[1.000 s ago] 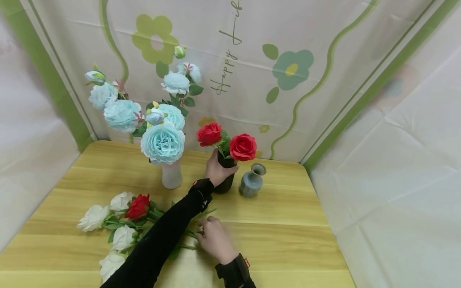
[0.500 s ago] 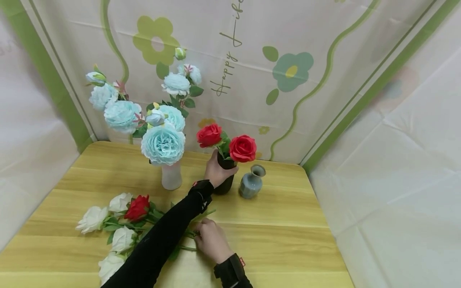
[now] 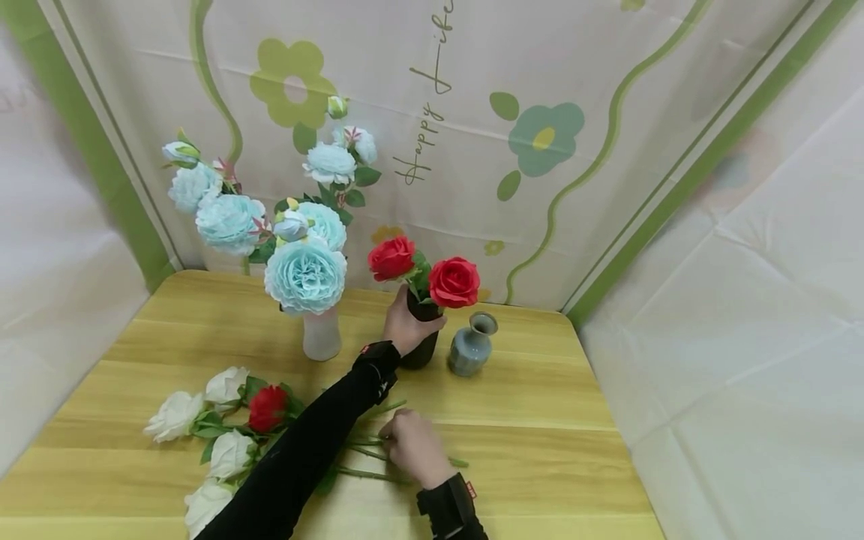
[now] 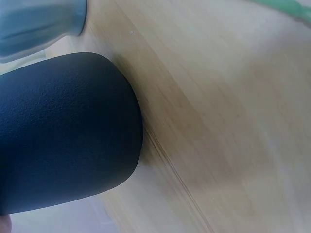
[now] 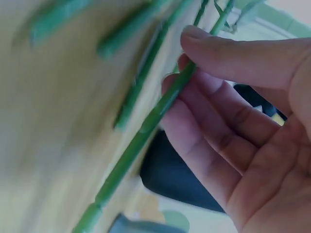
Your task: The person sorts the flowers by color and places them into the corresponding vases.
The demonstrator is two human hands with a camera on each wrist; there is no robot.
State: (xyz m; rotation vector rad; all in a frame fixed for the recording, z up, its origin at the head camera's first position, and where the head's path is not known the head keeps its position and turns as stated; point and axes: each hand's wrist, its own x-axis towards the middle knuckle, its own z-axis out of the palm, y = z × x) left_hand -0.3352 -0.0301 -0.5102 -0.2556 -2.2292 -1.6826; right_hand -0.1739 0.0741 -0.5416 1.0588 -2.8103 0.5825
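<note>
My left hand (image 3: pixel 407 324) grips the upper part of a black vase (image 3: pixel 424 349), which holds two red roses (image 3: pixel 454 283). In the left wrist view the black vase (image 4: pixel 73 128) fills the left side, with just a fingertip at the corner. Lower on the table, my right hand (image 3: pixel 415 444) pinches a green stem. Up close in the right wrist view, thumb and fingers (image 5: pixel 214 53) close around that stem (image 5: pixel 141 133), its cut end pointing away from the flowers. A third red rose (image 3: pixel 268 409) lies among white roses (image 3: pixel 231 454); my left sleeve hides part of their stems.
A small blue-grey vase (image 3: pixel 470 346) stands just right of the black one. To the left, a white vase (image 3: pixel 321 337) holds tall light-blue flowers (image 3: pixel 306 274). More loose stems (image 5: pixel 146 73) lie beside the pinched one. A printed cloth backs the table.
My right hand has drawn a stem to the right, and the loose red rose has shifted right and toward me. The left hand still holds the black vase.
</note>
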